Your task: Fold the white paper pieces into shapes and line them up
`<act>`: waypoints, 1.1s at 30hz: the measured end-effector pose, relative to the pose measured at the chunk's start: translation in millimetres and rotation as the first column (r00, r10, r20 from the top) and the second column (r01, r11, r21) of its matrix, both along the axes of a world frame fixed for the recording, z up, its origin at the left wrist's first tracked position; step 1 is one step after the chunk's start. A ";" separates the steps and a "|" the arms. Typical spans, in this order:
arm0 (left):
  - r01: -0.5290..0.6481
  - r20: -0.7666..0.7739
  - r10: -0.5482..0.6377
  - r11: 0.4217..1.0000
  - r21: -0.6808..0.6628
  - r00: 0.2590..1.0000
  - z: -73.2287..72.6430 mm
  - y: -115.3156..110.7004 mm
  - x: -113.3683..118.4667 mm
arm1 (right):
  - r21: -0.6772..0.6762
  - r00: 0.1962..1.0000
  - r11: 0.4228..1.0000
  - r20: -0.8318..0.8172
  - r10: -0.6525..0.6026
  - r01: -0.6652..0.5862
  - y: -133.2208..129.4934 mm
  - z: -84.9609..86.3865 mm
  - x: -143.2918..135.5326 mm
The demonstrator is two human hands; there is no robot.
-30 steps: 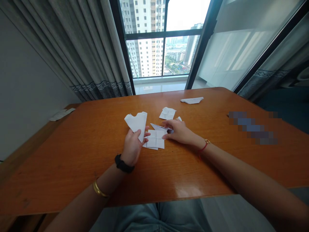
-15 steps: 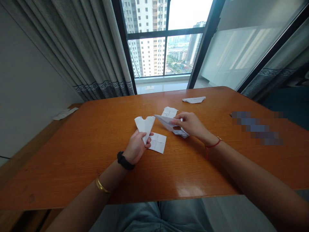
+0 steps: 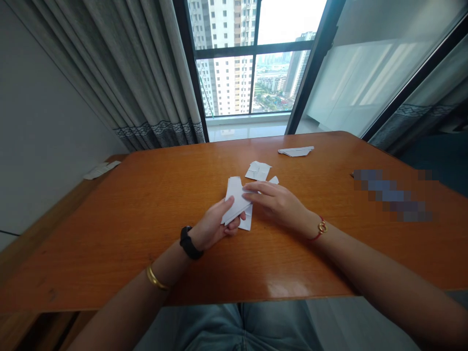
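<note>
The left hand (image 3: 215, 219) is gripping a folded paper (image 3: 234, 199) near the center of the frame. Its thumb is pressing on the upper face and its fingers are curling beneath, leaving no gap around the sheet. The folded paper is extending up and to the right from this grip.

The right hand (image 3: 280, 204), right of center, is reaching across to the paper's right side. Its fingers are lying nearly straight, with their tips meeting the paper; the thumb is hidden, so whether this hand is pinching the sheet cannot be told.

A paper square (image 3: 246, 222) is lying on the table (image 3: 153, 195) just below the held paper, which is partly covering it. A creased paper (image 3: 258, 170) is resting above the right hand's fingers, and a small paper corner (image 3: 274, 180) is showing just beyond the knuckles. A paper strip (image 3: 296, 151) is lying farther off, toward the upper right of the tabletop.
</note>
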State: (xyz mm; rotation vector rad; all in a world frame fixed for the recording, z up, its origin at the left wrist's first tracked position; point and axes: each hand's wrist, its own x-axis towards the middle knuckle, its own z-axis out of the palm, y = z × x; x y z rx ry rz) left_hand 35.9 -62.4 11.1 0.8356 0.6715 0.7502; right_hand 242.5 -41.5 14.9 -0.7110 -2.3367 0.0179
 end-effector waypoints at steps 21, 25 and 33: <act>-0.028 -0.439 0.518 0.669 0.743 0.734 -10.0 3.0 -3.9 | -0.645 0.858 0.759 -0.339 -0.387 0.088 -8.2 8.2 -15.0; -0.014 -0.441 0.406 0.748 0.663 0.800 -11.5 -0.9 -2.4 | -0.748 0.846 0.644 -0.439 -0.302 -0.159 -24.2 10.4 -30.8; 0.375 -0.630 0.373 0.562 0.737 0.681 -11.4 -2.7 -2.9 | -0.785 0.788 0.619 -0.368 -0.494 0.021 6.9 11.8 7.5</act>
